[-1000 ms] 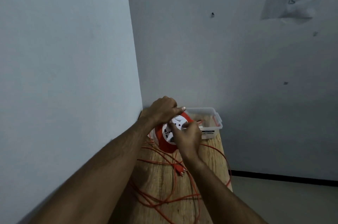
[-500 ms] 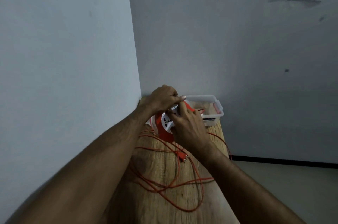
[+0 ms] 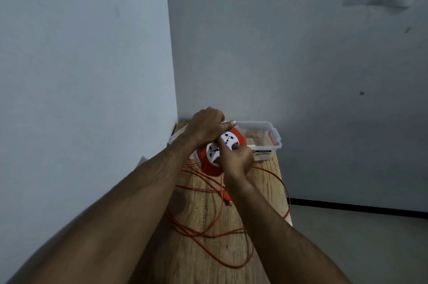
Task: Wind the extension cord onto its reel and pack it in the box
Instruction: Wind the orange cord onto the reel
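Head view, step: winding, by the look of it. The cord reel (image 3: 208, 168) stands on edge at the far end of the tabletop (image 3: 196, 259), with slack waiting to go onto it.
Right hand (image 3: 239, 161): on the near side of the reel, fingers curled against its white socket face (image 3: 225, 141), probably on a winding knob, though the hand hides the knob itself.
Left hand (image 3: 206, 128): clamped over the top of the reel, steadying it.
Next move: I'd judge another turn of the face by the right hand, with the left holding the reel firm so the slack feeds in without snagging.
Count, this side of the reel: one orange cord (image 3: 208, 234) in several loose loops and one plug (image 3: 227, 199) lying among them.
Count, at the reel: one reel, two hands, and at least two sockets showing.
Count, beyond the reel: one clear plastic bin (image 3: 254, 124). Whether it touches the reel I cannot tell.
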Demonstrator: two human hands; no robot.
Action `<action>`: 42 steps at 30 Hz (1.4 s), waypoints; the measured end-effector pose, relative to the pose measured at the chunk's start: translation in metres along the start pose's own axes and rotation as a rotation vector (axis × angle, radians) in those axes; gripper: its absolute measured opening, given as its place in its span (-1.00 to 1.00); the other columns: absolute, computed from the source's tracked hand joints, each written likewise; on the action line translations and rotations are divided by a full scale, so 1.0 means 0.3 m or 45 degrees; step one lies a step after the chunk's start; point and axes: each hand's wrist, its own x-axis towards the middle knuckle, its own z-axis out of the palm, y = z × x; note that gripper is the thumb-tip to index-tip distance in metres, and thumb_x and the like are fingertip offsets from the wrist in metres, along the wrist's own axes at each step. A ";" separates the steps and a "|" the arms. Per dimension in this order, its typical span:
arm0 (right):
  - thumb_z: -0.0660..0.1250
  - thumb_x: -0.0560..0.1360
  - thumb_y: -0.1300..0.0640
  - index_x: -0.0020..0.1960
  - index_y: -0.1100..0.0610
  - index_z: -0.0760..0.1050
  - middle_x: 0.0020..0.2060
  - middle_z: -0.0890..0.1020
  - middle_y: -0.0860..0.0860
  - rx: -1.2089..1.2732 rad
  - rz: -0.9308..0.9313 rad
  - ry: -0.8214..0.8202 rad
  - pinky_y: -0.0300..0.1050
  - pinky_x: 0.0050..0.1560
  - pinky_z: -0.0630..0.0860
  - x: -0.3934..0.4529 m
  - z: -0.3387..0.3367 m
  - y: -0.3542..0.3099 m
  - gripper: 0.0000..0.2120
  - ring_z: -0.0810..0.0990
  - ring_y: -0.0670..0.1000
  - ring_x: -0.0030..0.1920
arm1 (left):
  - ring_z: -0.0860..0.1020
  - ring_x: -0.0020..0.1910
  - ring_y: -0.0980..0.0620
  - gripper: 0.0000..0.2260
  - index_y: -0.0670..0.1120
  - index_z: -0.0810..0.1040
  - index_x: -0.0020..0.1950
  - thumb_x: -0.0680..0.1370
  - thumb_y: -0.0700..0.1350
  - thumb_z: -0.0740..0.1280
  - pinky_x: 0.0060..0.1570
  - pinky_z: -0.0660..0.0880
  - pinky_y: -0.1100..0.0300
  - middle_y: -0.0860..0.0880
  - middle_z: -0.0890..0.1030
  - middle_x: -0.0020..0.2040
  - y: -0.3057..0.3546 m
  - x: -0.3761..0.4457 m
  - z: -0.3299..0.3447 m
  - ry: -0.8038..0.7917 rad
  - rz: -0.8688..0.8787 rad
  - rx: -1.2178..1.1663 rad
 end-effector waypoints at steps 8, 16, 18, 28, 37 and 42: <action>0.51 0.49 0.07 0.02 0.10 0.55 -0.10 0.69 -0.01 -0.339 -0.686 0.006 -0.26 -0.22 0.62 -0.026 -0.095 -0.001 -0.80 0.67 -0.09 -0.18 | 0.59 -0.40 0.05 -0.51 -0.12 0.61 -0.27 0.61 0.22 0.21 -0.36 0.42 0.22 -0.02 0.61 -0.36 -0.060 -0.012 -0.040 0.020 -0.128 -0.153; 0.54 0.40 -0.01 0.49 0.04 0.33 0.33 0.46 0.18 -1.455 -1.540 -0.396 0.04 -0.09 0.65 -0.001 -0.140 -0.020 -0.27 0.58 0.15 0.14 | 0.56 -0.37 -0.02 -0.49 -0.14 0.58 -0.32 0.60 0.23 0.23 -0.31 0.41 0.14 -0.06 0.59 -0.38 -0.062 -0.002 -0.034 -0.006 -0.096 -0.156; 0.48 0.45 -0.06 0.53 0.05 0.26 0.34 0.42 0.18 -1.421 -1.483 -0.390 -0.07 -0.21 0.63 -0.004 -0.135 -0.020 -0.26 0.60 0.09 0.01 | 0.58 -0.36 0.00 -0.49 -0.14 0.61 -0.29 0.59 0.24 0.23 -0.31 0.46 0.12 -0.06 0.61 -0.36 -0.052 -0.004 -0.029 -0.013 -0.080 -0.147; 0.52 0.46 0.02 0.35 0.05 0.45 0.17 0.61 0.04 -1.070 -1.271 -0.371 -0.20 -0.06 0.62 0.030 -0.094 -0.017 -0.49 0.65 -0.01 0.02 | 0.59 -0.36 0.03 -0.52 -0.13 0.63 -0.25 0.59 0.24 0.25 -0.31 0.47 0.18 -0.04 0.62 -0.35 -0.017 -0.010 -0.026 0.001 -0.036 -0.085; 0.62 0.34 -0.09 0.26 0.14 0.44 0.14 0.61 0.04 0.134 0.167 -0.022 0.12 0.13 0.64 -0.002 0.040 0.002 -0.36 0.64 0.12 0.15 | 0.56 -0.38 0.04 -0.51 -0.13 0.58 -0.30 0.59 0.25 0.24 -0.29 0.50 0.16 -0.01 0.57 -0.38 -0.023 -0.026 -0.003 0.069 -0.018 -0.025; 0.59 0.39 0.15 0.33 0.28 0.46 0.04 0.65 0.18 0.756 0.710 -0.188 0.01 -0.26 0.68 0.010 0.054 -0.049 -0.41 0.69 0.17 -0.13 | 0.55 -0.38 0.00 -0.49 -0.15 0.58 -0.31 0.59 0.24 0.23 -0.24 0.56 0.03 -0.04 0.56 -0.40 -0.054 -0.028 0.000 0.059 -0.054 -0.038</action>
